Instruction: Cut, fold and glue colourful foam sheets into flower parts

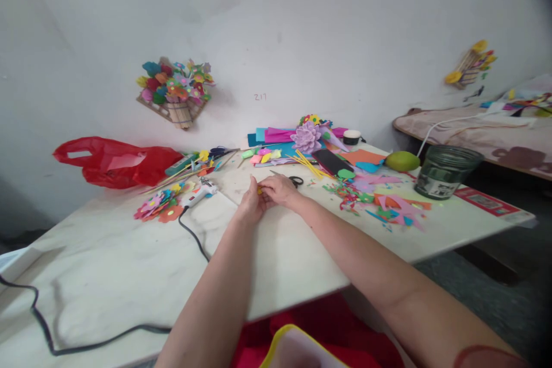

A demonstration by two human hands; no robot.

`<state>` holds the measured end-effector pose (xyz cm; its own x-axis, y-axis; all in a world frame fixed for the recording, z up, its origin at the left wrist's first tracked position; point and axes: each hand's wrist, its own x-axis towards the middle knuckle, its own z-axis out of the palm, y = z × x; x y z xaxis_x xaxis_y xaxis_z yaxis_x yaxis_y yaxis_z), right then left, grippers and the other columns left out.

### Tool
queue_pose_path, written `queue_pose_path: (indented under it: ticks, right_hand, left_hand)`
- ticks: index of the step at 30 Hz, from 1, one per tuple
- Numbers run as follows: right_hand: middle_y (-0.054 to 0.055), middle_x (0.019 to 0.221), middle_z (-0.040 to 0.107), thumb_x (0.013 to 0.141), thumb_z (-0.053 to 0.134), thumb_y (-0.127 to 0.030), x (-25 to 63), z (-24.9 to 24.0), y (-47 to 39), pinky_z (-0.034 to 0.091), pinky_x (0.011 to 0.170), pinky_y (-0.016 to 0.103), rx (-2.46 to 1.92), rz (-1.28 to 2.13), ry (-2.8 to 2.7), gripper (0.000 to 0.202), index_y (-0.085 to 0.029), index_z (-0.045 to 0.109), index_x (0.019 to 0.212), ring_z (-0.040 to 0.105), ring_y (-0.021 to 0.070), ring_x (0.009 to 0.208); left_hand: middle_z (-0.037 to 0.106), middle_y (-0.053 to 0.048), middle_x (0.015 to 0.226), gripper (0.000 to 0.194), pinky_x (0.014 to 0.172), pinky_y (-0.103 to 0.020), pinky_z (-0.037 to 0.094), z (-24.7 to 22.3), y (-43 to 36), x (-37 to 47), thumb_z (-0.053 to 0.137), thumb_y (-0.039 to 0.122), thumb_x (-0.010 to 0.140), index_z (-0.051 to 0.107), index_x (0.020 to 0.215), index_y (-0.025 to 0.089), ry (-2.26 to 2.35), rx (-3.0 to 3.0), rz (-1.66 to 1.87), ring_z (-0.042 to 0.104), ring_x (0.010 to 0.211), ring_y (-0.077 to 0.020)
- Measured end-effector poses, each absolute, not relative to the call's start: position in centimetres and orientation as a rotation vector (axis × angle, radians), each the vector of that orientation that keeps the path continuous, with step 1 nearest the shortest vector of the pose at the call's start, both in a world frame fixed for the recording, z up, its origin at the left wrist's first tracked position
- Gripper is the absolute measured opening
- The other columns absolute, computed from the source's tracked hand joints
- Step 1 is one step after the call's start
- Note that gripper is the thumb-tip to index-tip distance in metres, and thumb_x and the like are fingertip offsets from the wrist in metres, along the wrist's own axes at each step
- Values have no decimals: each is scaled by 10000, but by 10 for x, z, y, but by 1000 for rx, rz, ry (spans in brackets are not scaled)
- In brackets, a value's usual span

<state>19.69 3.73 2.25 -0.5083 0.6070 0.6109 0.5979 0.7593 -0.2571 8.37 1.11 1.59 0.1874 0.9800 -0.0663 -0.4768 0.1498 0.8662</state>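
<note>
At the centre of the frame, we can make out only a sliver of a small yellow piece (260, 190); the fingers of the left hand (253, 202) and right hand (279, 188) hide the rest, and its shape is too small to tell. Behind the right hand, we see scissors (296, 181) partly covered. We lose the black cord (107, 334) beneath the left forearm (219, 276) and at the left edge, which also cuts off a white box (19, 261). At right, we cannot read the blurred label (436, 188) on the jar (448, 169).
</note>
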Motion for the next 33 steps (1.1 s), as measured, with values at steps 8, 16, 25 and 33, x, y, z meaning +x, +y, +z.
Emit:
queue_pose_path:
  ticks: [8, 16, 25, 33]
  right_hand:
    - [45, 999, 643, 712, 496, -91, 196, 17, 41, 401, 841, 327, -695, 72, -2276, 303, -206, 648, 948, 555, 175, 932]
    - [31, 1083, 615, 669, 605, -166, 194, 11, 46, 407, 857, 343, -691, 192, -2206, 296, -255, 664, 946, 531, 181, 1009]
    - [17, 891, 666, 668, 598, -154, 187, 18, 37, 437, 768, 266, -728, 425, -1917, 145, -197, 613, 530, 592, 143, 847]
    - [48, 904, 648, 687, 562, -161, 195, 23, 38, 442, 692, 248, -769, 533, -1846, 125, -169, 608, 571, 588, 142, 819]
  left_hand:
    - [617, -79, 663, 538, 545, -285, 507, 19, 10, 86, 282, 576, 813, 552, 804, 111, 822, 791, 1317, 606, 585, -151]
    - [607, -63, 699, 495, 523, -257, 501, 21, 12, 84, 324, 579, 798, 517, 825, 123, 767, 660, 1391, 606, 590, -139]
    - [614, -67, 717, 481, 543, -233, 493, 23, 8, 83, 367, 559, 798, 560, 822, 119, 675, 814, 1319, 592, 595, -118]
    - [527, 15, 529, 381, 516, -229, 480, 20, 10, 79, 607, 499, 667, 541, 711, 127, 883, 1101, 1398, 504, 464, -74]
